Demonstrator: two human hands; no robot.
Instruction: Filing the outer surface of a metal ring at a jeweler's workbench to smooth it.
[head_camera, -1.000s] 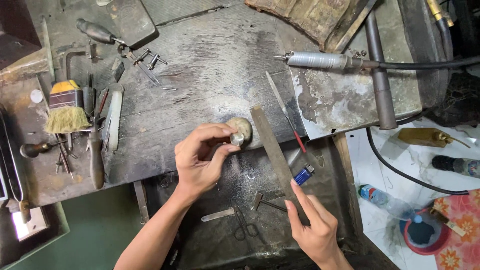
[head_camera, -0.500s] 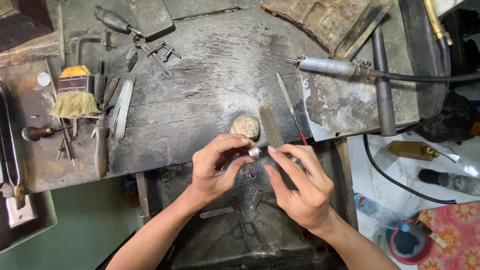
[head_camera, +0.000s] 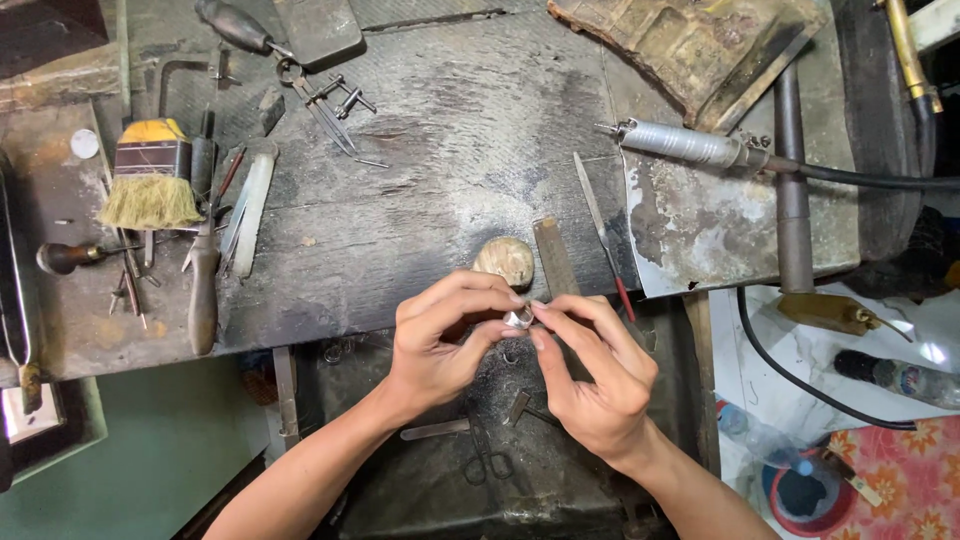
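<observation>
Small silver ring (head_camera: 519, 318) pinched between both hands' fingertips (touching).

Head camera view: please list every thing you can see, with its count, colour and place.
small silver metal ring: one, shiny, between both hands' fingers
round beige wooden peg: one, bench edge, above the hands
flat grey metal file: one, right of the peg
thin red-handled needle file: one, further right
straw brush with yellow top: one, bench left
silver rotary handpiece: one, upper right, on black hose
steel dividers: one, upper middle
worn dark wooden bench: one, grey-brown
left hand: one, pinching the ring
right hand: one, pinching the ring
</observation>
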